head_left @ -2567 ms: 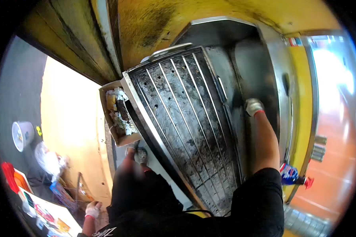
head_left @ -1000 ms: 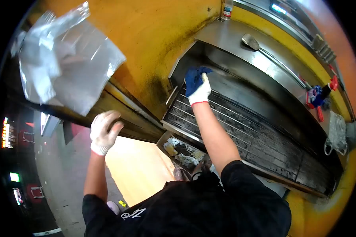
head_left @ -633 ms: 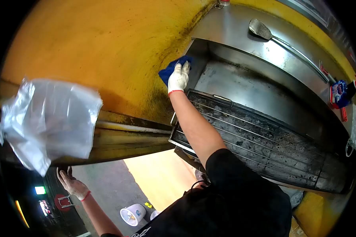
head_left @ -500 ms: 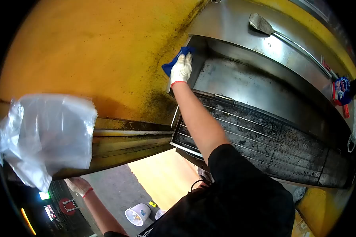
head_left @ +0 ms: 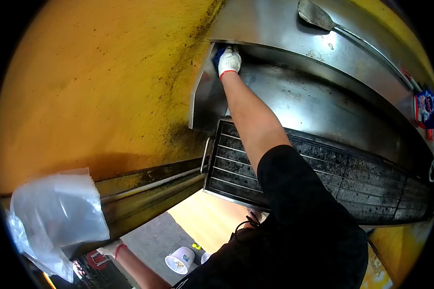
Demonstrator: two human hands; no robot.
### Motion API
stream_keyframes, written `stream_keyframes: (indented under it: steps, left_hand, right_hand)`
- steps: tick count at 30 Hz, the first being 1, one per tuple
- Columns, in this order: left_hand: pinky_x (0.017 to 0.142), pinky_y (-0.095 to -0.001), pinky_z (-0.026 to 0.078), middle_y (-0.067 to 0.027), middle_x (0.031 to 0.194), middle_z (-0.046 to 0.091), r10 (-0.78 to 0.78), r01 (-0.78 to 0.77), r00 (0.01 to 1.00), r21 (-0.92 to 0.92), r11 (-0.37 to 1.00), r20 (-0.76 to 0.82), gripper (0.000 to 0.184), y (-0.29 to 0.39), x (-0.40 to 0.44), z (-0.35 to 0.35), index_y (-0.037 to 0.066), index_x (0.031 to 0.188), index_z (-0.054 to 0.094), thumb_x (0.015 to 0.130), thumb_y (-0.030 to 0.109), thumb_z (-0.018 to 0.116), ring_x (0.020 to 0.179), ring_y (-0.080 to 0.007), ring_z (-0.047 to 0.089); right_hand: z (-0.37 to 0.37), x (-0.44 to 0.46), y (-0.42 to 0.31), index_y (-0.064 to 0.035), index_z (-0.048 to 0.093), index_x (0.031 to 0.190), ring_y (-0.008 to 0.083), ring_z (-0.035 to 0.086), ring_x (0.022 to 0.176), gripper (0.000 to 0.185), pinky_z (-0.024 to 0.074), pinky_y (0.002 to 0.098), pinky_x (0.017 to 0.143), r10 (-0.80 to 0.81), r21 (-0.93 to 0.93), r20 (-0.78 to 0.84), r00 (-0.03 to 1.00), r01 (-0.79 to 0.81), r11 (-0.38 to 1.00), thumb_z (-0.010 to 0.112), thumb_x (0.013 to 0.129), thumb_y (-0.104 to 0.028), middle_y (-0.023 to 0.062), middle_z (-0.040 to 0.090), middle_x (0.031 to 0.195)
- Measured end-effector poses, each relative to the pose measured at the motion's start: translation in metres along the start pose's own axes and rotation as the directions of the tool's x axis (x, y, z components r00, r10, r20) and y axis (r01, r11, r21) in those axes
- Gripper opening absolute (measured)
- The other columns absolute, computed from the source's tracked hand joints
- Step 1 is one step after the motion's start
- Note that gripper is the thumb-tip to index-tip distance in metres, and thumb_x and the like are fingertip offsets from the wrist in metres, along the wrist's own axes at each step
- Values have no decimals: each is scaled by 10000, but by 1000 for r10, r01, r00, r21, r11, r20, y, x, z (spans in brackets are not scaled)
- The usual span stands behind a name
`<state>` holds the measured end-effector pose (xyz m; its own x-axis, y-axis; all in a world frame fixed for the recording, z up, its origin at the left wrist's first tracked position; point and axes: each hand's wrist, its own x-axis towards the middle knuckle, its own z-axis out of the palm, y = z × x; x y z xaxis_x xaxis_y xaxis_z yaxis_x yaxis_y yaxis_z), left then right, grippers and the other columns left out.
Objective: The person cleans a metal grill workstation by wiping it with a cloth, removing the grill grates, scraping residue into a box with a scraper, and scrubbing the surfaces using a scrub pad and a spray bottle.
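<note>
My right hand [head_left: 230, 60], in a white knit glove with a red cuff, is closed on a blue cloth [head_left: 219, 56]. It presses the cloth into the upper corner of a steel side panel [head_left: 208, 91], where it meets the steel back panel [head_left: 284, 103] above a grill. Most of the cloth is hidden behind the glove. Low on the left, my left hand [head_left: 112, 248], gloved the same way, is at the underside of the yellow ledge, below a clear plastic bag [head_left: 58, 207]. Its fingers are mostly hidden.
The charred grill [head_left: 352, 192] has metal bars and a side handle [head_left: 206, 155]. A long-handled spatula [head_left: 316, 15] lies on the steel ledge above, with a blue-and-red packet [head_left: 425, 110] at far right. A stained yellow wall [head_left: 106, 86] stands left; a white bucket [head_left: 179, 260] is on the floor.
My right hand has moved with the blue cloth from the side panel's outer edge to its inner upper corner. The view has shifted; my left hand stays by the ledge.
</note>
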<state>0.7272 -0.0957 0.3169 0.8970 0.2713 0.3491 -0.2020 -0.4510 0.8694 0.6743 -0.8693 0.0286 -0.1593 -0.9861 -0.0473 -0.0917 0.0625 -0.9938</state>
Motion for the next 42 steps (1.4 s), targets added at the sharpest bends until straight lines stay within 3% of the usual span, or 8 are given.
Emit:
stream_keyframes:
  steps: [2, 12, 14, 23, 29, 32, 38, 42]
  left_hand:
    - [1067, -582, 516, -136, 1448, 608, -311, 188, 936, -511, 839, -166, 545, 38, -19, 24, 25, 1393, 599, 1035, 414, 466, 1268, -359, 610]
    - [1147, -603, 429, -123, 1534, 534, -337, 262, 942, -623, 737, -2, 577, 58, -33, 37, 96, 1493, 535, 1036, 435, 437, 1395, -364, 503]
    - [1183, -595, 387, -127, 1577, 483, -350, 256, 936, -630, 733, -27, 600, 73, -45, 49, 123, 1530, 496, 1040, 457, 404, 1433, -359, 457]
    - [1085, -397, 518, -158, 1466, 588, -147, 121, 989, -599, 791, 5, 559, 75, -52, 52, 7, 1436, 561, 1008, 365, 611, 1279, -285, 616]
    - [1075, -514, 537, -173, 1468, 556, 93, -85, 996, -458, 885, -4, 520, 46, -36, 38, 6, 1482, 492, 1078, 332, 456, 1232, -350, 615]
    - [1076, -494, 545, -170, 1466, 557, 309, -286, 949, 240, 928, -68, 491, 57, -56, 36, -5, 1445, 520, 1080, 314, 441, 1228, -349, 616]
    - [1042, -507, 569, -144, 1395, 624, -77, -46, 975, -532, 845, -206, 427, 93, -66, 64, -20, 1349, 605, 1025, 257, 574, 1196, -298, 650]
    - [1114, -539, 493, -156, 1517, 526, -198, 86, 975, -645, 760, -103, 532, 113, -78, 70, 14, 1450, 542, 1064, 345, 386, 1304, -373, 573]
  right_hand:
    - [4, 12, 13, 21, 684, 1247, 445, 638, 1183, 506, 517, 438, 992, 143, -64, 59, 988, -139, 988, 505, 1046, -408, 285, 683, 1245]
    - [54, -11, 112, -20, 658, 1340, 310, 610, 1317, 467, 485, 387, 1092, 507, -177, -29, 861, -504, 845, 434, 1056, -314, 204, 641, 1398]
    - [57, 5, 141, -51, 704, 1281, 288, 667, 1249, 452, 555, 406, 1000, 204, -692, 557, 805, 313, 651, 435, 1068, -346, 149, 712, 1306]
    - [-70, -181, -107, 45, 548, 1413, 424, 588, 1307, 629, 464, 460, 1111, 606, -216, 141, 783, -573, 790, 392, 1051, -445, 272, 615, 1396]
    - [-49, -128, -96, 61, 539, 1413, 458, 571, 1295, 632, 444, 497, 1107, 361, 11, 165, 918, -368, 930, 396, 1065, -447, 319, 577, 1412]
    - [-17, -64, -42, 65, 649, 1273, 465, 638, 1196, 628, 490, 510, 1049, 380, -30, 111, 918, -379, 925, 419, 1037, -470, 328, 667, 1245]
    - [-4, -40, 44, -56, 662, 1321, 340, 640, 1221, 475, 500, 441, 1053, 500, -436, 223, 837, -373, 819, 453, 1049, -385, 153, 649, 1350]
    - [-14, -70, 37, -137, 671, 1352, 257, 642, 1238, 403, 506, 396, 1056, 744, -841, 502, 441, 451, 300, 475, 1057, -329, 36, 636, 1420]
